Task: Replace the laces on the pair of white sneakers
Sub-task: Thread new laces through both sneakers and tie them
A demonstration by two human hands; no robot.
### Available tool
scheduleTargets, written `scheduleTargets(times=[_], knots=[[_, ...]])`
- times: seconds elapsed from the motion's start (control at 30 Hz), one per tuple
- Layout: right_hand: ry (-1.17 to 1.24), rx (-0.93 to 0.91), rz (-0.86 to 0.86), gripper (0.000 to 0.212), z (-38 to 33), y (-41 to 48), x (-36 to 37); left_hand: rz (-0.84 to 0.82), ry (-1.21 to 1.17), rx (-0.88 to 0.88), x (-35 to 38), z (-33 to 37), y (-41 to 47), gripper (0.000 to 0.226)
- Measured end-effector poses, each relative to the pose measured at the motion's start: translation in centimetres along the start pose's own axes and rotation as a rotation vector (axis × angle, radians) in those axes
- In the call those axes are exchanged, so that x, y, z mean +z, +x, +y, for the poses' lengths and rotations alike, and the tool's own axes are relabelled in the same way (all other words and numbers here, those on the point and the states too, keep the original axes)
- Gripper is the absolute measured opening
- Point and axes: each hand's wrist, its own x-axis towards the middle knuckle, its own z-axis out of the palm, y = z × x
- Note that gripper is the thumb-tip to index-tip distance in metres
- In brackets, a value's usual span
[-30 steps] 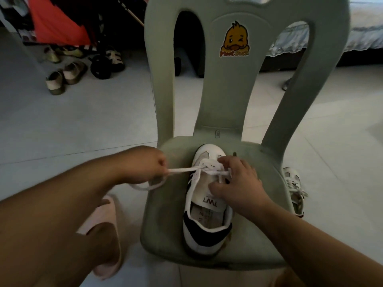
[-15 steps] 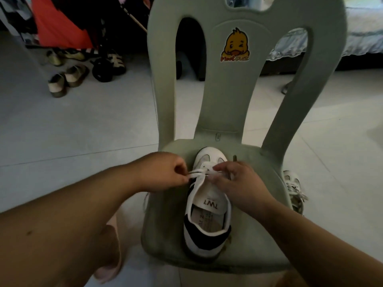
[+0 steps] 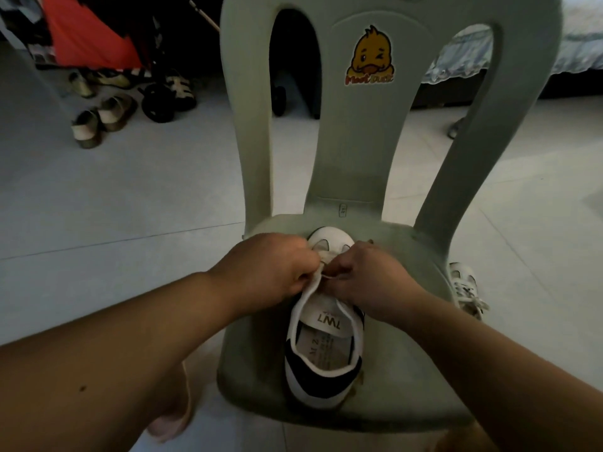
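item: my left hand (image 3: 270, 265), moved in from the side to meet right hand (image 3: 368, 278); both pinch lace (image 3: 321, 276) between them over sneaker (image 3: 326, 380), i judge to thread an eyelet.

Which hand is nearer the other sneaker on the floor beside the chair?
Right. Both pinch the lace, but the right hand sits just left of the floor sneaker; the left hand is farther left.

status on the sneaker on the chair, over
Left grip and right grip both pinching the flat white lace near the toe. White sneaker with dark heel on pale green plastic chair seat. Nothing blocking.
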Motion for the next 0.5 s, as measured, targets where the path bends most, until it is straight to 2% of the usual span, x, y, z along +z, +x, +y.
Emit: scheduleTargets(times=[0.07,0.17,0.23,0.33,0.4,0.5], knots=[[0.096,0.057,-0.034,0.009,0.0,0.0,0.1,-0.036,-0.023,-0.055,0.3,0.1,-0.3,0.007],[0.129,0.072,-0.036,0.011,0.0,-0.1,0.2,-0.059,-0.322,-0.337,0.2,0.2,-0.5,0.007],[0.026,0.009,0.019,0.015,-0.3,-0.1,0.2,-0.065,-0.445,-0.458,0.1,0.5,-0.2,0.008],[-0.220,-0.087,0.126,0.020,-0.5,-0.4,0.7,-0.201,-0.317,-0.475,0.1,0.9,0.6,0.009],[-0.309,-0.139,0.194,0.024,-0.4,-0.5,1.1,-0.274,-0.337,-0.548,-0.1,0.9,1.0,0.018],[-0.304,-0.184,0.286,0.021,-0.3,-0.7,1.4,-0.310,-0.741,-0.797,-0.5,1.0,1.5,0.035]])
